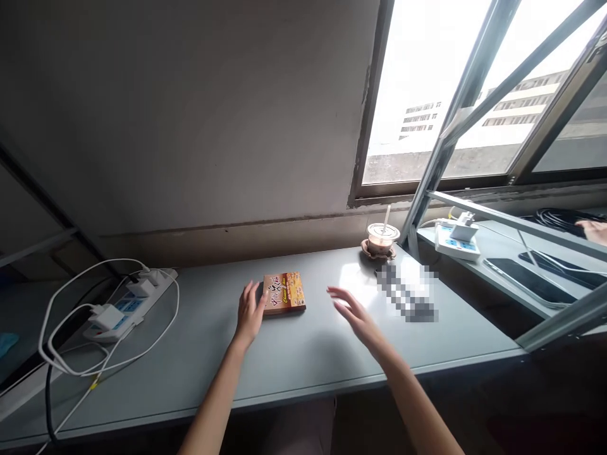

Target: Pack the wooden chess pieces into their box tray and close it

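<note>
A small orange and brown Chinese chess box (284,291) lies flat on the grey desk, with printed lettering on its lid. My left hand (250,314) is at the box's left edge, thumb apart from the fingers. Something dark shows between that thumb and the fingers; whether it belongs to the box I cannot tell. To the right of the box, my right hand (356,319) hovers over the desk, fingers stretched out and holding nothing.
At the desk's back right corner, a lidded drink cup (381,239) with a straw sits in a cardboard holder. A blurred-out item (410,292) lies in front of it. On the left is a power strip (130,306) with looped white cables. A metal frame (478,212) borders the right side.
</note>
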`<state>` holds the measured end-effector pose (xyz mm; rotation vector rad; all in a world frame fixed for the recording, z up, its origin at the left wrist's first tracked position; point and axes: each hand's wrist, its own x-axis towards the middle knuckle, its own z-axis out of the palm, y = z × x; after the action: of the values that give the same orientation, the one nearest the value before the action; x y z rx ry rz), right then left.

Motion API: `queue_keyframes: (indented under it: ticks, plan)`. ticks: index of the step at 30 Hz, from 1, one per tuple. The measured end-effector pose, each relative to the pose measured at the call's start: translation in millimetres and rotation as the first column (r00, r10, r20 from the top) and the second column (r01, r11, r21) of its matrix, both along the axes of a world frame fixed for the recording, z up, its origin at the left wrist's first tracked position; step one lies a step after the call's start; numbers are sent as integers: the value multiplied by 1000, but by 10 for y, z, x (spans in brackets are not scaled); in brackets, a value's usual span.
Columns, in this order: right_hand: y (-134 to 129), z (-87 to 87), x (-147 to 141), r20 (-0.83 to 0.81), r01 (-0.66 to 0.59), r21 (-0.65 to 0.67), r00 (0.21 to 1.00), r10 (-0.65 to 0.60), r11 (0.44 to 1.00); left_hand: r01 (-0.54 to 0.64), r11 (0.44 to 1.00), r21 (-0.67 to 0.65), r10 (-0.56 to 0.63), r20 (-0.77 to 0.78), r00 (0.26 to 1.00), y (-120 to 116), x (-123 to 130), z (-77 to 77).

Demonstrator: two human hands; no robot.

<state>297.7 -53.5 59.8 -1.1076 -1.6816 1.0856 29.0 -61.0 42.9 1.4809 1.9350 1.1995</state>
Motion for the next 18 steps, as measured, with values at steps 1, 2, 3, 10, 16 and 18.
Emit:
queue_keyframes:
  ticks: [1, 2, 3, 10, 16, 18]
  plan:
    - [144, -43, -137, 3, -19, -42, 1000, 19, 999, 2, 999, -41, -4, -46, 999, 197, -33, -102]
    - [297, -98, -276, 4, -30, -83, 1000, 31, 996, 16, 998, -66, -21, -82, 996, 354, -69, -195]
    - [446, -164, -408, 14, -28, -95, 999, 29, 995, 19, 997, -78, -27, -106, 994, 470, -109, -276]
    - [839, -587, -847, 186, -118, 20, 976, 112, 993, -11, 997, -82, -5, -184, 983, 568, -284, -572]
    - [772, -570, -835, 242, -183, 69, 957, 162, 981, 71, 992, -103, -90, -195, 977, 588, -268, -624]
    - [782, -547, -831, 255, -197, 98, 953, 167, 975, 110, 992, -62, -117, -119, 986, 608, -275, -641]
